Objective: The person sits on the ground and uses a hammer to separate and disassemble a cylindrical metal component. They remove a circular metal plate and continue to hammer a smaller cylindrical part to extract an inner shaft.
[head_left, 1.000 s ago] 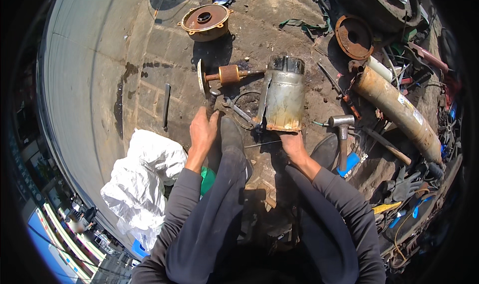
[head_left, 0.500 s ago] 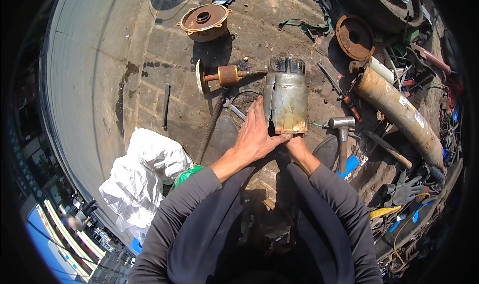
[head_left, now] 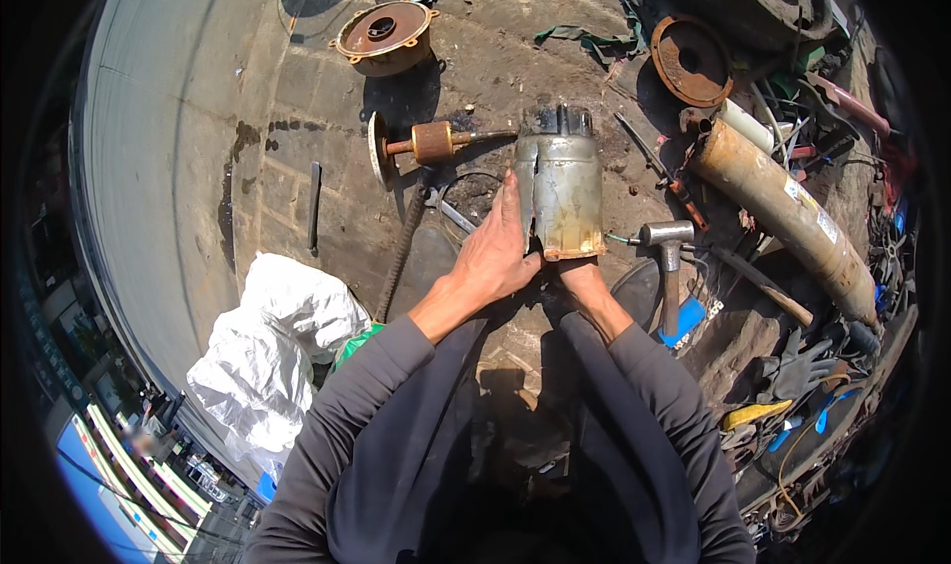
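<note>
Between my hands is a dented silver-grey metal cylinder, with a black ribbed far end and a rusty near rim. A jagged split runs down its left side. Along that split lies my left hand, fingers extended against the wall and thumb by the near rim. My right hand supports the near end from below; its fingers are hidden behind the cylinder. Left of the cylinder lies a rusty rotor on a shaft with a round flange. To the right is a hammer with a metal head.
A round rusty housing sits at the far left, a rusty ring plate at the far right. A long rusty pipe lies right, near gloves and scrap. A white sack and a steel bar are left.
The whole view has shifted slightly, so things on the ground appear a little further left and up. Both hands keep their hold on the cylinder.
</note>
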Available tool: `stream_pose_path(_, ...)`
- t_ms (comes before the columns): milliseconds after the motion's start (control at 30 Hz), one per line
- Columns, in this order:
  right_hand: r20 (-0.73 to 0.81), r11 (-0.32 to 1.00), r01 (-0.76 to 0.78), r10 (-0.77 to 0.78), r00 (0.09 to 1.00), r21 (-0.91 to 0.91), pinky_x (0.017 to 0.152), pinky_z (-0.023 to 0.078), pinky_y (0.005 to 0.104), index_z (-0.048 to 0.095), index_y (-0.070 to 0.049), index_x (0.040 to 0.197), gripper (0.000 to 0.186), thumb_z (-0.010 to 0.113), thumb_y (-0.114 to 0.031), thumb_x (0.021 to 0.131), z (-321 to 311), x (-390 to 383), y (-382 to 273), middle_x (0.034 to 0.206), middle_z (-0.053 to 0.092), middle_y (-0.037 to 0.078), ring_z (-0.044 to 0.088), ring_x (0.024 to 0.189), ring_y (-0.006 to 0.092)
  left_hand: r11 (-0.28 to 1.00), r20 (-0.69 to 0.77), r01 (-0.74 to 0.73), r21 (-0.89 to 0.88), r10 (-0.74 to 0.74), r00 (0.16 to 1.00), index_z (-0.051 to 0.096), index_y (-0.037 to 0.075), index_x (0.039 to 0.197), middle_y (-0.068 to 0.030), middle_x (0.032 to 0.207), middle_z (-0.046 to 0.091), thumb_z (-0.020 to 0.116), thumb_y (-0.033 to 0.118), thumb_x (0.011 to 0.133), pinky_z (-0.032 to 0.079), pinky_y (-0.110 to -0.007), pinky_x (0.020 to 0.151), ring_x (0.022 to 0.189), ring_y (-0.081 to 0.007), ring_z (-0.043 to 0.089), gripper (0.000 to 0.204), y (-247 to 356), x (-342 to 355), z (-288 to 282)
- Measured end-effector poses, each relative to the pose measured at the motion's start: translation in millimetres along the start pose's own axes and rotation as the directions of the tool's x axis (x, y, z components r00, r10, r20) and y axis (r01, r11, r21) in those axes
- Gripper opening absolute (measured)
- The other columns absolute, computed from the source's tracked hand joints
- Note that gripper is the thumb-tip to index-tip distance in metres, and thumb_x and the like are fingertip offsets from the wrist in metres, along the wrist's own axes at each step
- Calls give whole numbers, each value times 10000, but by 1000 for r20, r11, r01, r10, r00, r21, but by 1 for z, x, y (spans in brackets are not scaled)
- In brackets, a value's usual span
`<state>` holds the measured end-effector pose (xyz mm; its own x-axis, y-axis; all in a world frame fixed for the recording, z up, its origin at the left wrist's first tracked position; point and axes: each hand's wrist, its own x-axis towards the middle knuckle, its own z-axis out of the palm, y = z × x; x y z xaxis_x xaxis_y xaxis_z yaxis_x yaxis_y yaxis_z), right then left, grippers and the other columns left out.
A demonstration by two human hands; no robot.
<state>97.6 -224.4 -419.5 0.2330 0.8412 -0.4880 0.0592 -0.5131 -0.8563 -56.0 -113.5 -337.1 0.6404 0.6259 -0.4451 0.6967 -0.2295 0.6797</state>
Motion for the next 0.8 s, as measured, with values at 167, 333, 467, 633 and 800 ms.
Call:
stream_pose_path(167, -103, 988, 81, -95, 990, -135, 911, 556, 421, 695, -2, 1249, 258, 655, -106, 1016, 4, -3, 13, 1168, 733, 160, 688, 1065, 309, 1000, 58, -19, 18, 18, 998, -116, -156, 1612, -454, 1562, 360, 731, 110, 886, 552, -508, 1025, 1255, -569, 590, 1147, -2, -1, -2)
stream_pose_path(333, -74, 989, -117, 124, 990, 92, 814, 547, 445, 669, 59, 1135, 274, 510, 45, 911, -3, -14, 26, 985, 716, 178, 658, 890, 299, 989, 44, -143, 27, 142, 989, -26, -209, 1598, -476, 1396, 501, 740, 113, 897, 591, -518, 896, 1092, -564, 665, 1088, 7, 4, -1)
stream_pose_path(467, -26, 997, -65, 66, 997, 36, 793, 543, 446, 664, 59, 1108, 239, 523, 12, 920, -13, -15, 27, 942, 695, 180, 638, 850, 298, 991, 121, -122, 62, 114, 986, -38, -224, 1584, -476, 1248, 590, 747, 123, 894, 607, -538, 779, 910, -563, 705, 1101, 12, 7, -3)
stream_pose_path(633, -19, 982, -21, 18, 1000, -189, 771, 553, 486, 669, 41, 1080, 213, 554, -40, 920, -15, -18, 19, 913, 702, 218, 695, 850, 360, 995, 87, -70, 77, 63, 994, -102, -211, 1580, -428, 1061, 666, 761, 98, 868, 599, -533, 745, 878, -550, 709, 1162, 13, 10, 0)
stream_pose_path(800, -68, 987, -139, 134, 989, -81, 660, 551, 479, 670, 34, 1054, 173, 572, -73, 960, -10, -26, 16, 785, 686, 191, 688, 711, 326, 996, 130, -41, 75, 31, 991, -90, -223, 1573, -444, 1070, 654, 750, 99, 871, 598, -532, 749, 882, -551, 709, 1141, 13, 9, 3)
